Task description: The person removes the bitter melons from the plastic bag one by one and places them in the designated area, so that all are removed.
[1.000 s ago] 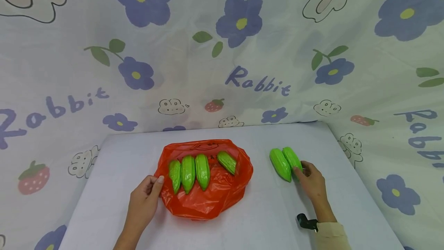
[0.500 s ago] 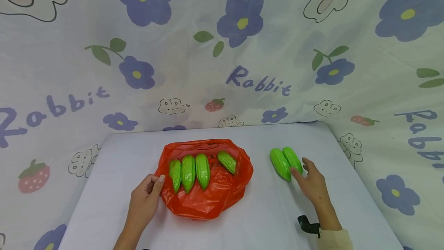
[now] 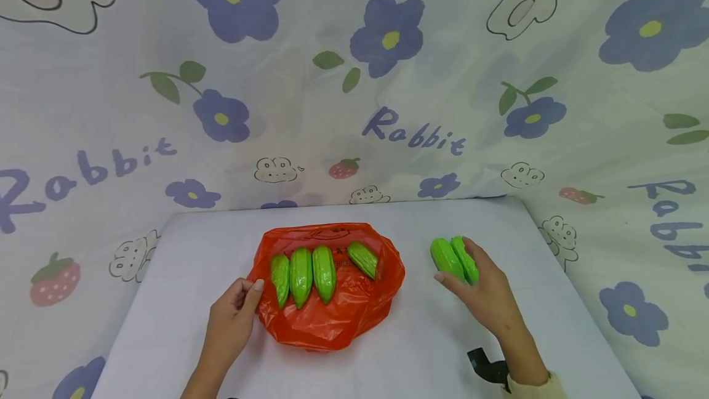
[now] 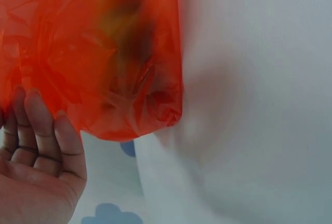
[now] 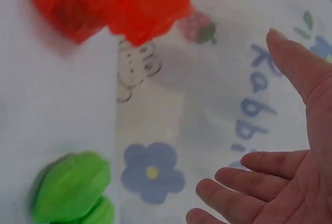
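Four green gourds (image 3: 301, 278) are cradled in a red bag (image 3: 318, 326), pinched at its edge by the left hand (image 3: 234, 314), seemingly for steadiness; two loose gourds (image 3: 445, 256) on the worktop (image 3: 410, 359) are overhung by the spread, empty right hand (image 3: 487, 296).

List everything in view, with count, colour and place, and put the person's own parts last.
Plastic bag: one, red, left of the table's centre, mouth open
Vegetables in bag: four visible, green, three side by side, one to their right
Loose vegetables: two, green, side by side, right of the bag
Table: one, white, under it all
Cloth: whitish, colourful prints, behind and beside the table
Wrist gadget: one, black, right wrist
Sleeve: one, beige, right forearm
Left hand: one, pinching the bag's left edge
Right hand: one, open, by the loose vegetables
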Available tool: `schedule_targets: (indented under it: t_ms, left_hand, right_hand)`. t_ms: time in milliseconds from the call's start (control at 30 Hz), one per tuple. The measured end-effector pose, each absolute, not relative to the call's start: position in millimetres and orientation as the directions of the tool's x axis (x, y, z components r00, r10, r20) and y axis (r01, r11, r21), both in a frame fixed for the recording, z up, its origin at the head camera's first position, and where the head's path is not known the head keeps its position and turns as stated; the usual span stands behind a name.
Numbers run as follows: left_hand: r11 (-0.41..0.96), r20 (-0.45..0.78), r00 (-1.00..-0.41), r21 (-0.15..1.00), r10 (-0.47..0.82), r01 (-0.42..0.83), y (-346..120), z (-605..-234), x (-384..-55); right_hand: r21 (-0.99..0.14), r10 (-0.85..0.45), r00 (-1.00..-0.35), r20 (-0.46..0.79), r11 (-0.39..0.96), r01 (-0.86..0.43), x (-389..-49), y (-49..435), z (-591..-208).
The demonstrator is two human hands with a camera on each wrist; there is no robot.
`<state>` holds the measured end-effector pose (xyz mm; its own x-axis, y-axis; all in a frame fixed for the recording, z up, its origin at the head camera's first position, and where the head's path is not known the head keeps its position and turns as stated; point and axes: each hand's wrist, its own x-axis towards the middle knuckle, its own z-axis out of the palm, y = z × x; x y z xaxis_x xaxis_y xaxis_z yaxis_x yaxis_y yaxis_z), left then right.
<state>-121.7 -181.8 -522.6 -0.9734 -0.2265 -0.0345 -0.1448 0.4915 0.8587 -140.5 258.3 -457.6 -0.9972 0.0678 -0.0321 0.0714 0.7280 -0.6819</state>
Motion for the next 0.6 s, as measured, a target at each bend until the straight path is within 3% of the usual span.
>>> schedule_targets:
  t_ms: [400, 600]
  left_hand:
    - [0.482, -0.061, -0.973, 0.861, -0.221, -0.163, -181.9, -523.2, -120.6]
    - [0.476, -0.059, -0.974, 0.865, -0.218, -0.159, -182.6, -524.3, -119.5]
  right_hand:
    - [-0.691, -0.168, -0.968, 0.188, 0.677, -0.252, -138.1, 193.6, -441.5]
    - [-0.687, -0.292, -0.940, 0.178, 0.646, -0.332, -146.8, 161.9, -439.7]
